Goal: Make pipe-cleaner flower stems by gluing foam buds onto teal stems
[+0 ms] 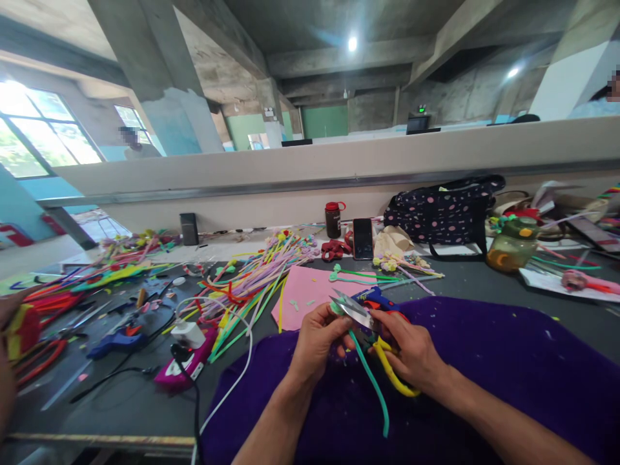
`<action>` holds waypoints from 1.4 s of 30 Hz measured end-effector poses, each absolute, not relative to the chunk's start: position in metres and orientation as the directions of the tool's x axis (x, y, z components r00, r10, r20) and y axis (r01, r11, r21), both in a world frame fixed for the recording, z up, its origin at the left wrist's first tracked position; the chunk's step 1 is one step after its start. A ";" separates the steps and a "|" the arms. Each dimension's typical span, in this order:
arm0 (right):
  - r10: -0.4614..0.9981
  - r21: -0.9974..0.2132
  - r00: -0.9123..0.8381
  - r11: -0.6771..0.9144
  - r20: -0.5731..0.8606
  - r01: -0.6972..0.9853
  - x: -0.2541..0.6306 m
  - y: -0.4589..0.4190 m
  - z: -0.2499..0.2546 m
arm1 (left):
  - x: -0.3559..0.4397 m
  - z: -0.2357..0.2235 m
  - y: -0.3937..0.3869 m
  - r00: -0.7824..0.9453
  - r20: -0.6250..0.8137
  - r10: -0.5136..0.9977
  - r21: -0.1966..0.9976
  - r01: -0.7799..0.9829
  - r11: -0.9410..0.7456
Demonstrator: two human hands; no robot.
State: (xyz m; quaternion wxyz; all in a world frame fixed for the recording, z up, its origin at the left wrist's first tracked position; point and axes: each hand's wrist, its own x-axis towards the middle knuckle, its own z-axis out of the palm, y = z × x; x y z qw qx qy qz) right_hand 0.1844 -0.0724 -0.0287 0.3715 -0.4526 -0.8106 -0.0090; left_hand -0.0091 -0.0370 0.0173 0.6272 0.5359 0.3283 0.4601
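My left hand [314, 342] is closed, pinching a mint-green pipe cleaner [371, 381] whose free end hangs down over the purple cloth [494, 361]. In my right hand [416, 352] are scissors [356, 311] with yellow handles. Their blades are parted and lie across the top of my left fingers, close to the pipe cleaner's upper end. Whether the blades touch it I cannot tell. Just behind my hands, a blue glue gun [378, 297] lies by a pink sheet [307, 287] with small green scraps on it.
Many coloured pipe cleaners [261, 278] spread over the dark table on the left. A magenta power strip [186, 368] with cords and another blue glue gun [116, 342] lie there. Behind stand a phone [363, 239], a bottle [333, 221], a dotted bag [445, 216] and a jug [512, 245]. A person's arm [6, 374] shows far left.
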 end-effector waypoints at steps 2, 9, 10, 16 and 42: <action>0.728 -0.324 -0.318 0.593 0.608 0.737 0.185 -0.072 -0.029 | -0.009 0.018 -0.037 0.361 0.083 0.929 0.974 -0.227 0.001; 0.724 -0.302 -0.322 0.589 0.610 0.750 0.184 -0.073 -0.027 | -0.009 0.018 -0.037 0.365 0.074 0.928 0.975 -0.221 0.009; 0.723 -0.298 -0.323 0.587 0.610 0.753 0.183 -0.073 -0.027 | -0.009 0.018 -0.037 0.365 0.073 0.928 0.976 -0.218 0.009; 0.727 -0.294 -0.329 0.586 0.603 0.755 0.183 -0.075 -0.025 | -0.009 0.020 -0.038 0.358 0.072 0.931 0.979 -0.205 0.004; 0.722 -0.266 -0.305 0.561 0.621 0.784 0.182 -0.074 -0.025 | -0.010 0.020 -0.038 0.371 0.066 0.926 0.978 -0.210 0.015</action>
